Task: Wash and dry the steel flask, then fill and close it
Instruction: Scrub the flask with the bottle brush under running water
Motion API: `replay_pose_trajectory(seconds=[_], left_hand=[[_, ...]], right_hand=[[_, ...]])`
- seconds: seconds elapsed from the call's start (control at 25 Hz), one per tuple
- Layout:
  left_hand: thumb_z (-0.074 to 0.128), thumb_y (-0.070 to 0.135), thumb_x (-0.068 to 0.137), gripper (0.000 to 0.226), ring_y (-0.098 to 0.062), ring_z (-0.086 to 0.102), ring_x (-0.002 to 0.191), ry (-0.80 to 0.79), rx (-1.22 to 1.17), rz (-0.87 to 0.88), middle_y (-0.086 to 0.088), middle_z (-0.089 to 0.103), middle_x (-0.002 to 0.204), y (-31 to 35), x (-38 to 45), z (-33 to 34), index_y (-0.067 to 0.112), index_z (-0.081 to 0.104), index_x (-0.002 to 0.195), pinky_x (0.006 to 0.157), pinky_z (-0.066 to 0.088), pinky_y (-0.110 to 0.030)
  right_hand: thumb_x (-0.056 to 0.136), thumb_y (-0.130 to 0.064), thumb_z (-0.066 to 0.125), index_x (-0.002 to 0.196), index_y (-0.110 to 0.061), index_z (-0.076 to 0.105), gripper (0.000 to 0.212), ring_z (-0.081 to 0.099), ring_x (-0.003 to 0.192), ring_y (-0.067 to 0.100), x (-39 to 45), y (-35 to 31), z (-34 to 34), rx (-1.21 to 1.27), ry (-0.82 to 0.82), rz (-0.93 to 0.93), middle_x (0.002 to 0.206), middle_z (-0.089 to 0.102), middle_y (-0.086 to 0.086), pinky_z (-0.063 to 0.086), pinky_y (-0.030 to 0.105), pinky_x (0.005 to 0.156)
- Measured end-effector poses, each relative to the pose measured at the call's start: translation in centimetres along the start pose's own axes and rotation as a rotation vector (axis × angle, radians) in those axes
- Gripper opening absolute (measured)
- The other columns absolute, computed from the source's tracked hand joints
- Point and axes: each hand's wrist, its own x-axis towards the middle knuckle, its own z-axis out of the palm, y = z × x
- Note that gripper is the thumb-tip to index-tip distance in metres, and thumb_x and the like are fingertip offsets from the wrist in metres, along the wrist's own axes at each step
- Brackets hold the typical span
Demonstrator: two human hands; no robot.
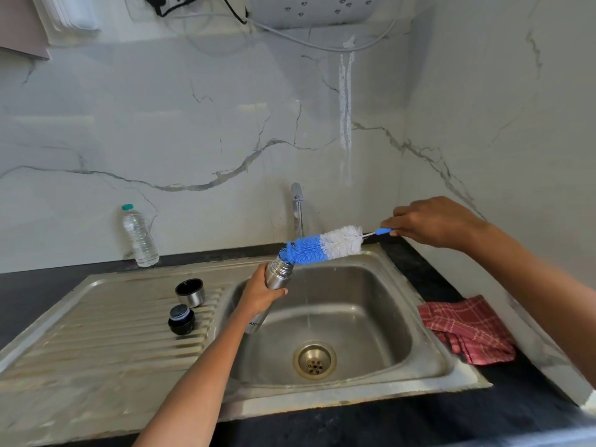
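My left hand (259,293) grips the steel flask (279,272) around its upper body and holds it tilted over the sink basin (380,285), mouth pointing up and to the right. My right hand (432,222) holds the handle of a blue and white bottle brush (322,245). The blue tip of the brush sits at the flask's mouth. The flask's steel cup lid (190,292) and its black stopper (181,319) stand on the ribbed drainboard (106,333) to the left. A thin stream of water falls from the tap (297,204) into the basin.
A clear plastic water bottle (140,237) with a teal cap stands on the dark counter at the back left. A red checked cloth (467,330) lies on the counter right of the sink. The drain (314,359) is in the basin's middle. Marble walls close in behind and to the right.
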Motion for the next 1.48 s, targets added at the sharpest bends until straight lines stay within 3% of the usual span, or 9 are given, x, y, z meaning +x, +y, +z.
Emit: replay_pose_trajectory(seconds=[0.28,0.48,0.6,0.72,0.92,1.04,1.2,1.36,1.48], left_hand=[[0.089,0.025,0.070,0.078,-0.013,0.065,0.104,-0.099,0.081,0.073,0.004,0.064,0.122,-0.5,-0.7,0.3,0.026,0.048,0.136,0.091,0.055,-0.037],[0.088,0.021,0.070,0.074,-0.008,0.065,0.098,-0.093,0.105,0.104,0.006,0.065,0.115,-0.3,-1.1,0.7,0.026,0.050,0.132,0.082,0.053,-0.028],[0.086,0.017,0.072,0.071,-0.008,0.065,0.097,-0.097,0.087,0.100,0.005,0.065,0.114,0.0,-1.2,0.4,0.026,0.048,0.132,0.079,0.052,-0.026],[0.086,0.018,0.072,0.071,-0.008,0.065,0.098,-0.095,0.086,0.096,0.007,0.064,0.116,0.0,-1.2,0.1,0.030,0.047,0.131,0.080,0.053,-0.025],[0.085,0.031,0.066,0.072,-0.012,0.066,0.096,-0.074,0.131,0.093,0.004,0.065,0.114,0.2,-1.3,0.7,0.030,0.049,0.129,0.084,0.058,-0.038],[0.083,0.037,0.063,0.075,-0.017,0.066,0.095,-0.059,0.155,0.093,0.002,0.065,0.113,0.3,-1.2,1.2,0.029,0.049,0.129,0.083,0.058,-0.043],[0.082,0.041,0.061,0.077,-0.020,0.066,0.096,-0.036,0.154,0.115,0.001,0.066,0.113,0.4,-1.4,1.4,0.028,0.050,0.129,0.084,0.056,-0.042],[0.088,0.017,0.070,0.067,-0.020,0.066,0.096,-0.005,0.058,0.090,0.000,0.065,0.112,0.5,-2.2,1.3,0.022,0.052,0.125,0.083,0.058,-0.043],[0.088,0.015,0.069,0.068,-0.020,0.067,0.097,0.006,0.037,0.090,0.000,0.065,0.112,0.7,-2.5,1.0,0.023,0.052,0.125,0.082,0.059,-0.040]], right_hand=[[0.108,-0.042,0.041,0.146,-0.040,0.050,0.039,0.045,0.086,0.010,0.8,1.8,-2.0,-0.099,-0.071,-0.071,0.120,0.063,-0.014,0.027,0.024,0.062],[0.108,-0.039,0.041,0.140,-0.031,0.054,0.035,0.055,0.097,0.014,3.2,2.5,-2.8,-0.165,-0.011,-0.140,0.120,0.066,-0.010,0.037,0.028,0.079],[0.106,-0.040,0.044,0.131,-0.030,0.054,0.028,0.060,0.083,0.017,3.7,3.0,-2.9,-0.043,-0.043,-0.088,0.099,0.070,-0.004,0.046,0.031,0.073],[0.106,-0.042,0.045,0.127,-0.032,0.056,0.027,0.059,0.076,0.015,4.3,3.8,-2.8,0.000,-0.075,-0.030,0.092,0.068,-0.006,0.041,0.030,0.064],[0.104,-0.037,0.051,0.125,-0.029,0.064,0.026,0.064,0.084,0.018,5.2,3.8,-3.0,-0.098,0.088,-0.227,0.109,0.071,-0.010,0.037,0.030,0.072],[0.101,-0.029,0.059,0.120,-0.024,0.069,0.022,0.060,0.076,0.021,5.2,3.2,-2.8,-0.197,0.230,-0.308,0.097,0.073,-0.006,0.037,0.035,0.073],[0.098,-0.022,0.063,0.117,-0.021,0.071,0.021,0.059,0.074,0.024,5.6,2.9,-2.2,-0.226,0.292,-0.271,0.091,0.072,-0.002,0.039,0.038,0.073],[0.105,-0.034,0.048,0.121,-0.024,0.071,0.030,0.066,0.089,0.025,5.8,2.3,-2.1,0.008,0.107,-0.186,0.106,0.073,-0.006,0.043,0.036,0.079],[0.106,-0.041,0.039,0.120,-0.030,0.069,0.035,0.067,0.095,0.021,5.8,2.1,-2.1,-0.007,0.004,-0.140,0.110,0.072,-0.011,0.041,0.031,0.071]])
